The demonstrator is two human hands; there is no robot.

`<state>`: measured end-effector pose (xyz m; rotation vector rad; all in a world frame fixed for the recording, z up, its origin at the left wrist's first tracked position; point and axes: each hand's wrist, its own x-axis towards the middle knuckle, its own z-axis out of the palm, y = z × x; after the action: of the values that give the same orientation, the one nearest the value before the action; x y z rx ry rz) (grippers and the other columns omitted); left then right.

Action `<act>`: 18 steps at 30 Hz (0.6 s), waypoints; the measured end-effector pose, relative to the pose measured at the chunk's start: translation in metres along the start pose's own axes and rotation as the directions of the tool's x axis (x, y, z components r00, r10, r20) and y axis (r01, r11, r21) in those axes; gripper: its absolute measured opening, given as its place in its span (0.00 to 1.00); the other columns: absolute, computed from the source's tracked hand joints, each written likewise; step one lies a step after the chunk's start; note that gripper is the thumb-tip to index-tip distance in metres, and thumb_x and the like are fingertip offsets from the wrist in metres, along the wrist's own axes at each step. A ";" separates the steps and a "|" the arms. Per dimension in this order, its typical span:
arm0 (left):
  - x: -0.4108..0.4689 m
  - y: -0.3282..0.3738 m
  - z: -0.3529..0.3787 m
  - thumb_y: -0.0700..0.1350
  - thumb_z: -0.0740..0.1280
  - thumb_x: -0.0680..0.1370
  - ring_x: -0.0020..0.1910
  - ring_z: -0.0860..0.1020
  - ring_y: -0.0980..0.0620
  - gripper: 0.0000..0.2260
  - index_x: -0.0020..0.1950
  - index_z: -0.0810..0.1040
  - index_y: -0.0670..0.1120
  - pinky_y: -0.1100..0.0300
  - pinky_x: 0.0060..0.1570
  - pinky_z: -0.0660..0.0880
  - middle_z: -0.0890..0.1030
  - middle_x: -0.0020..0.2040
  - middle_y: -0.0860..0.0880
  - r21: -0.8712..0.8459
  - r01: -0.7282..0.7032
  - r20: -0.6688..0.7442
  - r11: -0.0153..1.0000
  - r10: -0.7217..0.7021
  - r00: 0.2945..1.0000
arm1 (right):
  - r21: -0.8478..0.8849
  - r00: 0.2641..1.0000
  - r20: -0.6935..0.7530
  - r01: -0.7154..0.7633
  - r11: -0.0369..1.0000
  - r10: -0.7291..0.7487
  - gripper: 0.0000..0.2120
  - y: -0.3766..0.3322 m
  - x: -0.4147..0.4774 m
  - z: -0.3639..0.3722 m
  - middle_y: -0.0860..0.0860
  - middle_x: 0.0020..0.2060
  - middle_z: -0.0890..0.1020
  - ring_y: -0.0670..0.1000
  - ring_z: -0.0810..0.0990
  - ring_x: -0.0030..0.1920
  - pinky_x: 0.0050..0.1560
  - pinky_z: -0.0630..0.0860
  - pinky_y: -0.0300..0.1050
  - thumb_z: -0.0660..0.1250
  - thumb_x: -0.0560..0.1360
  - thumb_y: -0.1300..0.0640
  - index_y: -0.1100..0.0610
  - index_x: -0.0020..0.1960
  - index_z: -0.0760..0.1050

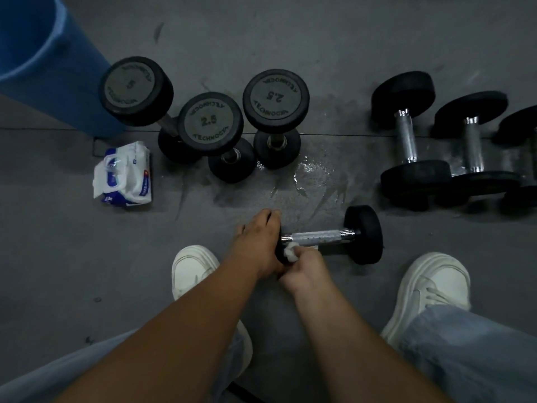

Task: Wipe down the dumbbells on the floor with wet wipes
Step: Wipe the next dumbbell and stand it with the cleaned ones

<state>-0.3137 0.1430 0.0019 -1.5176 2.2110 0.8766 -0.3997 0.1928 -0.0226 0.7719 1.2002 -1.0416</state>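
Dumbbell (319,237) lies flat on floor (87,257). Left hand (261,242) clamped over its left head, steadying; right hand (305,269) pinches wet wipe (290,253) against handle end. Judgement: keep head pinned, work wipe round collar, then along knurling

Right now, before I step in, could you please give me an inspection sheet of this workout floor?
Surface: dark floor, with a wet patch near the middle.
Job's things: one dumbbell lies crosswise nearest the person, a white wipe at its handle; three upright dumbbells behind it; more lying dumbbells at right; wipes pack on the left.
Clutter: nothing seen.
Grip: left hand grips the dumbbell's left end; right hand pinches the wipe.
Cables: nothing seen.
Surroundings: blue bin far left; white shoes on the floor.
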 end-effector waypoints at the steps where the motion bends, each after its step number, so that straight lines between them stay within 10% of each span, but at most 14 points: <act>1: 0.000 0.000 -0.001 0.56 0.78 0.62 0.73 0.63 0.48 0.51 0.77 0.54 0.49 0.50 0.72 0.59 0.57 0.75 0.49 -0.001 0.002 0.000 1.000 -0.002 1.000 | 0.014 1.000 0.013 0.002 1.000 -0.002 0.14 -0.001 -0.001 -0.005 0.55 0.30 0.78 0.54 0.75 0.36 0.40 0.71 0.46 0.52 0.76 0.68 0.57 0.38 0.72; 9: -0.004 0.005 -0.006 0.54 0.81 0.59 0.70 0.66 0.44 0.52 0.76 0.55 0.50 0.50 0.69 0.63 0.57 0.75 0.51 0.015 0.028 0.039 0.999 -0.029 0.999 | 0.298 0.999 -0.044 0.040 0.954 -0.029 0.11 -0.044 -0.009 -0.062 0.49 0.64 0.74 0.49 0.71 0.67 0.62 0.63 0.46 0.52 0.81 0.61 0.53 0.51 0.73; 18: -0.004 0.007 -0.004 0.55 0.82 0.59 0.71 0.67 0.42 0.57 0.78 0.51 0.51 0.51 0.68 0.66 0.52 0.79 0.51 0.043 0.064 0.063 0.997 -0.067 0.996 | 0.410 0.998 0.041 0.025 0.912 -0.046 0.11 -0.064 0.000 -0.037 0.52 0.62 0.73 0.50 0.71 0.64 0.61 0.63 0.45 0.52 0.81 0.59 0.55 0.52 0.73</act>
<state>-0.3181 0.1448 0.0094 -1.5129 2.1084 0.8428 -0.4725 0.2034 -0.0280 1.0436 0.9642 -1.3592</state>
